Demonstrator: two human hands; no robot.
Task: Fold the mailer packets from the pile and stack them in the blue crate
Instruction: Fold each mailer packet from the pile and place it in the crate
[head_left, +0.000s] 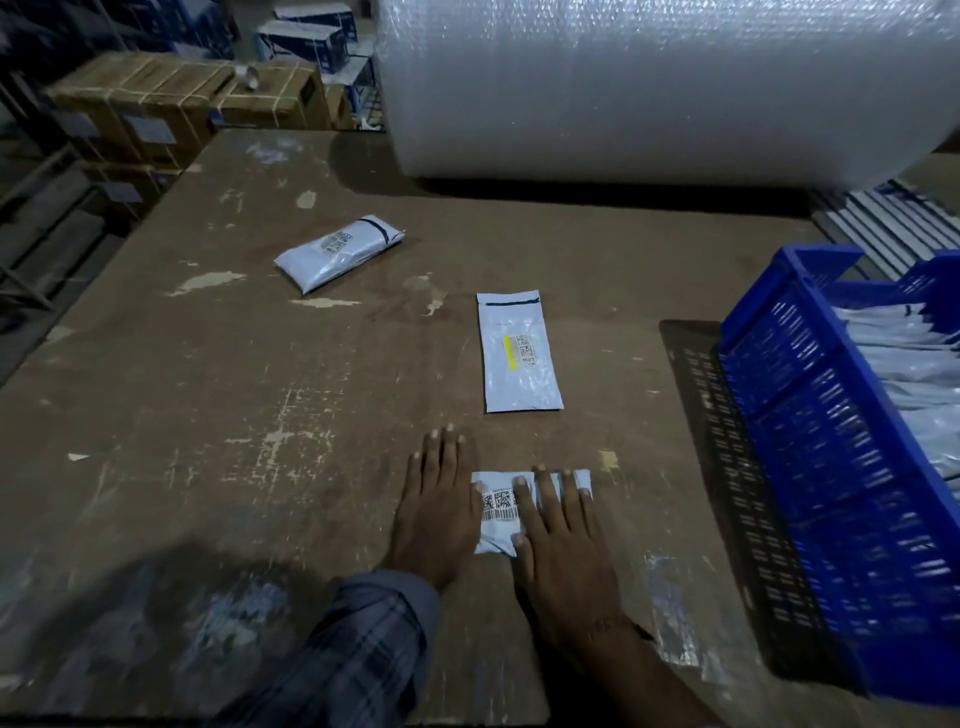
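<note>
A folded white mailer packet (497, 512) with barcodes lies on the worn brown table near me. My right hand (558, 530) presses flat on it with straight fingers. My left hand (439, 512) lies flat on the table at the packet's left edge, thumb touching it. An unfolded flat mailer (521, 356) with a yellow-edged label lies just beyond. A third, bulkier mailer (337, 252) lies further back to the left. The blue crate (810, 415) stands at the right, tilted, with several white mailers stacked inside.
A huge roll of bubble wrap (649, 88) fills the table's far side. Strapped cardboard boxes (171, 98) stand beyond the table's left corner. A stack of flat white-and-blue items (893, 218) lies behind the crate. The table (208, 389) has bare worn wood on its left half.
</note>
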